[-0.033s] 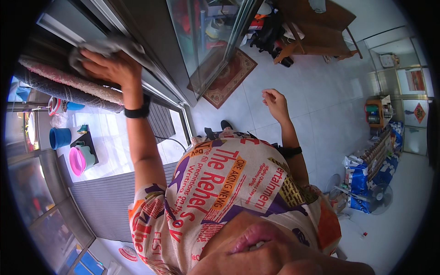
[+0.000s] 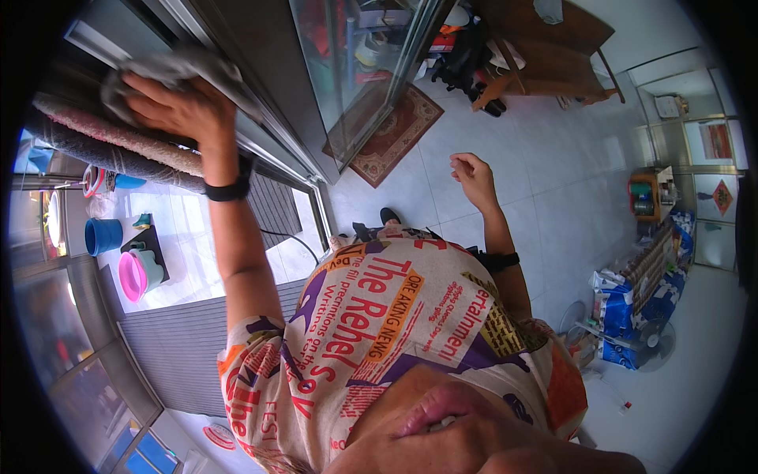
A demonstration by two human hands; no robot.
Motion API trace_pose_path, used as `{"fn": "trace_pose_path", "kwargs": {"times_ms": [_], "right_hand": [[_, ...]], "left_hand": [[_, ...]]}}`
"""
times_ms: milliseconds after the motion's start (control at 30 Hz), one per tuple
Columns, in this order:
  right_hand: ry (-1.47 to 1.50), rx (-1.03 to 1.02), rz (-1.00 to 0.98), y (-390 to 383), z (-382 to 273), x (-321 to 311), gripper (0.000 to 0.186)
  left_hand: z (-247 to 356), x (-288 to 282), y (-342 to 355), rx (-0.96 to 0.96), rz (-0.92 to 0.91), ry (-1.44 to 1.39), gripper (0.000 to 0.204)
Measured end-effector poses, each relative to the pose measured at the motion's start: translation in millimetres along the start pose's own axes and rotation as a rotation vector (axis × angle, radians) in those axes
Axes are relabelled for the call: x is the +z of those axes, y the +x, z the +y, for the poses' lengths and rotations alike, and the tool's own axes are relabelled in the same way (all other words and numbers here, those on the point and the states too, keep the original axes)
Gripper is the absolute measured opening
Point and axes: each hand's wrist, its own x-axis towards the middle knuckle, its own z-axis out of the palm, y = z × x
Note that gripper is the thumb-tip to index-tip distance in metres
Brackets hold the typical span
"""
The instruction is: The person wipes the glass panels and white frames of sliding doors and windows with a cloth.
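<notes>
My left hand [image 2: 170, 110] is spread over a bunched grey cloth [image 2: 130, 79], gripping it and pressing it against the dark frame of a door or window [image 2: 99, 55]; the cloth and fingers are slightly blurred. Just below this hand, thick rolled or folded textiles [image 2: 110, 142], pink, beige and dark grey, hang across the opening. A glass panel in a metal frame [image 2: 347, 63] stands beside it. My right hand [image 2: 472, 175] hangs in the air over the tiled floor, fingers loosely bent and apart, holding nothing.
A patterned rug [image 2: 395, 142] lies by the glass panel, near a wooden bench [image 2: 545, 55] with dark items. On the left are buckets [image 2: 103, 237], a pink basin [image 2: 133, 280] and a grey ribbed mat [image 2: 174, 347]. On the right stand a fan [image 2: 655, 344] and blue-covered furniture [image 2: 616, 351].
My left hand and the grey cloth have shifted a little up and to the left along the dark frame. My right hand stays in about the same place.
</notes>
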Motion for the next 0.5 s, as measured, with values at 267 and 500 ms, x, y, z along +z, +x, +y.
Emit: {"fn": "trace_pose_path", "kwargs": {"times_ms": [267, 500], "right_hand": [[0.023, -0.032, -0.128, 14, 6, 23, 0.023], [0.124, 0.067, -0.093, 3, 35, 18, 0.023]], "left_hand": [[-2, -34, 180, 0.321, 0.491, 0.163, 0.060], [22, -29, 95, 0.183, 0.376, 0.209, 0.070]]}}
